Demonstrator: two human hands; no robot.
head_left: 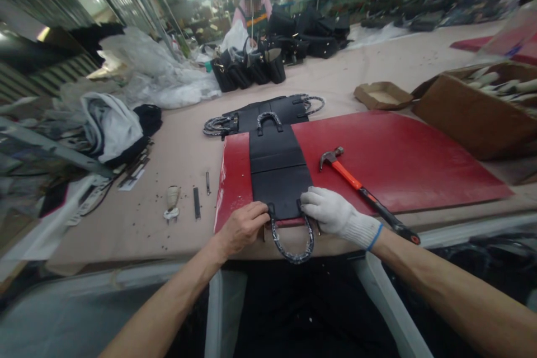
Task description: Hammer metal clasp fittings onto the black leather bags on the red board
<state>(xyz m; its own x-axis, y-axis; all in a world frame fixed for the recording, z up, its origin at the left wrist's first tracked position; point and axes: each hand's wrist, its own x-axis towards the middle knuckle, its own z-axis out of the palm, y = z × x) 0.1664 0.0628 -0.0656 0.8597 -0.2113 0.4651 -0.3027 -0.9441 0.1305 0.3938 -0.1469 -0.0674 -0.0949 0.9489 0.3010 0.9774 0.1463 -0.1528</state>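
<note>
A black leather bag panel (pixel 279 179) lies flat on a red board (pixel 403 159), with a crease across its middle. A plastic-wrapped bag handle (pixel 293 257) loops off the panel's near end, over the table edge. My bare left hand (pixel 245 226) pinches the handle's left end tab. At the right tab, my right hand (pixel 329 212), in a white knit glove with a blue cuff, has its fingers closed. The panel's far end bears a second wrapped handle (pixel 269 117). To the right, a claw hammer (pixel 356 184) with an orange and black grip rests on the board.
Left of the board lie a metal punch (pixel 207 183), a dark flat bar (pixel 197 203) and a cord-wrapped tool (pixel 172 201). More black panels (pixel 268 109) sit behind. Cardboard box (pixel 474 112) stands right, finished black bags (pixel 251 67) farther back. A person (pixel 251 8) is beyond.
</note>
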